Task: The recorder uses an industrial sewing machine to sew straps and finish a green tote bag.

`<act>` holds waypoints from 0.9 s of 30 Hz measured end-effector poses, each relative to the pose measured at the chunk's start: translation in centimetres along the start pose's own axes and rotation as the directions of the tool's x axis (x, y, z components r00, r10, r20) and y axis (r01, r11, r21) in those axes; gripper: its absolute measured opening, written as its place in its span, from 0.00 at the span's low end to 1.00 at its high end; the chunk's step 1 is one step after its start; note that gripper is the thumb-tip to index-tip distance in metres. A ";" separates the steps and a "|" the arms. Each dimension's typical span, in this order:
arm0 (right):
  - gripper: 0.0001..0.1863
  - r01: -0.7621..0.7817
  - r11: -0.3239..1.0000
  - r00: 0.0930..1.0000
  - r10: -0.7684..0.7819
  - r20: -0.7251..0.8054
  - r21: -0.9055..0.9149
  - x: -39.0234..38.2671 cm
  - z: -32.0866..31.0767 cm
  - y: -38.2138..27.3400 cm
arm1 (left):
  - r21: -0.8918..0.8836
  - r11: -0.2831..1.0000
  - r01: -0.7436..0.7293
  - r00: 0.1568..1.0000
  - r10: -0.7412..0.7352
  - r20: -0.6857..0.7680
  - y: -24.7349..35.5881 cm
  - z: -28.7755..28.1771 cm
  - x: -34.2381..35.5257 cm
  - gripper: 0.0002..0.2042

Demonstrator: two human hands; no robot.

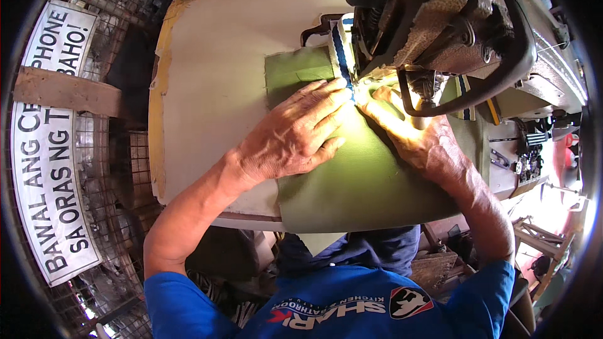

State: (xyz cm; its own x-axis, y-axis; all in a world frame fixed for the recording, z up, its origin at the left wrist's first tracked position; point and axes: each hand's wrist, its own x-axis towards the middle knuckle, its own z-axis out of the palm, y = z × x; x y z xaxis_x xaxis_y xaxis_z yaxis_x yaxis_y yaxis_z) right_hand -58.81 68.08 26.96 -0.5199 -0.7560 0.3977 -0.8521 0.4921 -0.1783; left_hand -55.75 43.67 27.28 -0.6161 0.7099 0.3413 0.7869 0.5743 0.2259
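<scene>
Only the head cam to go on here, looking down at the work. The blue-and-white strip [341, 56] was the bit to watch: it lay just past the left hand's fingertips, long axis running mostly away from the person, with its near end right by the bright spot under the sewing machine [433, 19]. It sat along the edge of the green fabric [358, 198], which spread back toward the person over the pale tabletop [213, 88].

The left hand [298, 129] was the nearer one, palm down and fairly flat on the fabric, fingers stretched out, thumb apart, tips touching the strip, nothing really gripped. The right hand [424, 138] was on the other side, thumb and fingers reaching in under the machine head. The black bar [490, 91] and the glare got in the way there, so honestly I couldn't tell if it was pinching anything or just resting on the fabric.

As for writing, a long white sign [53, 207] hung off to the left with big black capitals in two lines, readable except where a wooden board [69, 91] crossed it. The blue shirt [232, 323] had white lettering, upside down from this angle, plus a black-and-white emblem [409, 302] edged in red.
</scene>
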 end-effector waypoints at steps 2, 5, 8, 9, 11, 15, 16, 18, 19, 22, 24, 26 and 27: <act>0.23 0.001 1.000 1.000 -0.001 -0.021 0.004 -0.1 0.2 0.2 | 0.007 1.000 -0.009 1.000 0.009 0.010 -0.1 -0.1 0.0 0.15; 0.23 0.006 1.000 0.999 -0.006 -0.039 0.003 -0.4 0.5 0.1 | -0.045 0.999 0.007 0.999 -0.006 0.041 -0.4 -0.3 -0.1 0.18; 0.22 -0.018 1.000 0.999 0.018 -0.046 0.000 -0.4 0.5 0.0 | -0.079 0.996 0.032 0.998 -0.027 0.055 -0.5 -0.3 0.0 0.20; 0.21 -0.035 0.999 0.999 0.035 -0.010 -0.006 -0.3 0.3 0.0 | -0.068 0.997 0.026 0.998 -0.022 0.051 -0.7 -0.4 0.1 0.21; 0.21 -0.020 0.999 1.000 0.019 -0.021 -0.026 -0.1 -0.2 0.2 | -0.056 0.998 0.014 0.999 -0.012 0.037 -1.1 -0.4 0.4 0.21; 0.21 -0.133 0.989 0.932 0.149 0.330 -0.072 -1.7 -2.6 0.0 | -0.012 1.000 -0.016 0.999 0.017 0.045 -1.6 -0.3 0.6 0.21; 0.19 -0.099 0.995 0.994 0.099 0.052 -0.005 -2.8 -3.6 -0.3 | -0.029 1.000 -0.012 1.000 0.012 0.010 -1.7 -0.2 0.7 0.18; 0.17 -0.286 0.958 0.957 0.286 -0.051 0.014 -5.9 -6.1 -0.7 | -0.047 0.999 -0.016 1.000 0.015 -0.027 -1.7 -0.1 0.7 0.16; 0.17 -0.361 0.929 0.931 0.353 -0.097 -0.080 -7.8 -8.1 -0.7 | -0.053 0.998 -0.021 0.999 0.019 -0.042 -1.6 -0.1 0.6 0.16; 0.15 -0.622 0.782 0.672 0.561 -0.483 0.042 -12.7 -13.7 1.8 | -0.049 0.998 -0.040 0.999 0.038 -0.038 -1.6 -0.2 0.7 0.15; 0.15 -0.706 0.623 0.688 0.493 -0.532 -0.336 -15.1 -19.4 4.6 | -0.056 0.997 -0.048 0.999 0.047 -0.015 -1.8 -0.4 0.7 0.15; 0.17 -0.659 0.628 0.733 0.410 -0.543 -0.414 -15.5 -25.0 9.7 | -0.021 0.999 -0.047 0.999 0.047 0.018 -1.9 -0.6 0.8 0.15; 0.17 -0.577 0.598 0.811 0.342 -0.474 -0.556 -15.5 -27.6 12.4 | -0.015 0.999 -0.044 0.999 0.044 0.005 -1.9 -0.6 0.8 0.15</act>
State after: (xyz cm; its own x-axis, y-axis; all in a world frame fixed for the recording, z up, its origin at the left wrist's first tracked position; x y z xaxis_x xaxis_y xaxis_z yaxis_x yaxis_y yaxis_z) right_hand -59.65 97.85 43.38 -0.6846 -0.2404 0.6881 -0.1754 0.9706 0.1646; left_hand -57.71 42.91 27.69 -0.5810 0.7366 0.3463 0.8137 0.5363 0.2244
